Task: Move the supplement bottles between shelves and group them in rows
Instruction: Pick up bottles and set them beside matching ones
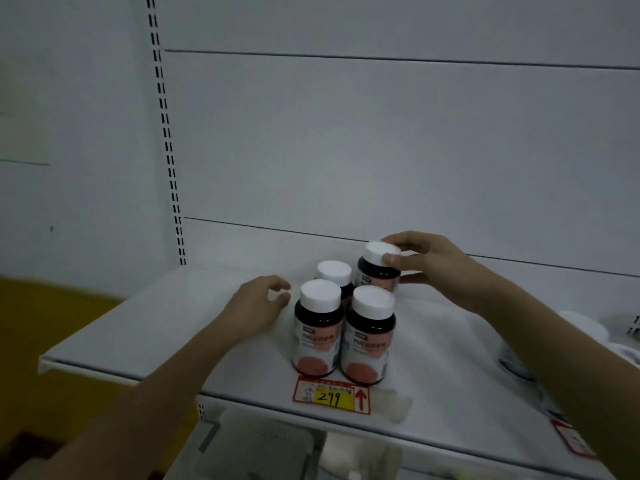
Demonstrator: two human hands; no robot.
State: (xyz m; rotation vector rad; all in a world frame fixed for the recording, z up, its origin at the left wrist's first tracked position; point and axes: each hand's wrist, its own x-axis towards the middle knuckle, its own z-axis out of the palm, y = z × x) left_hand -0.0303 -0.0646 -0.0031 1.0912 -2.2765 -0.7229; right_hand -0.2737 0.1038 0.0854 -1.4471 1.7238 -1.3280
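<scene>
Four dark, rigid plastic supplement bottles point(367, 336) with white caps stood clustered on the white metal shelf point(145, 334) — probably light, slick-sided. Right hand point(433, 265) gripped the rear bottle's point(378, 268) cap; left hand point(258, 306) hovered loose, holding nothing.

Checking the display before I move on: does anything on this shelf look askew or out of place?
Nothing stands out. Four dark white-capped supplement bottles stand upright in a tidy two-by-two block on the white metal shelf. The right hand grips the back-right one; the left hand is empty.

Right grip point(420, 263) closed, left point(258, 304) loose
</scene>
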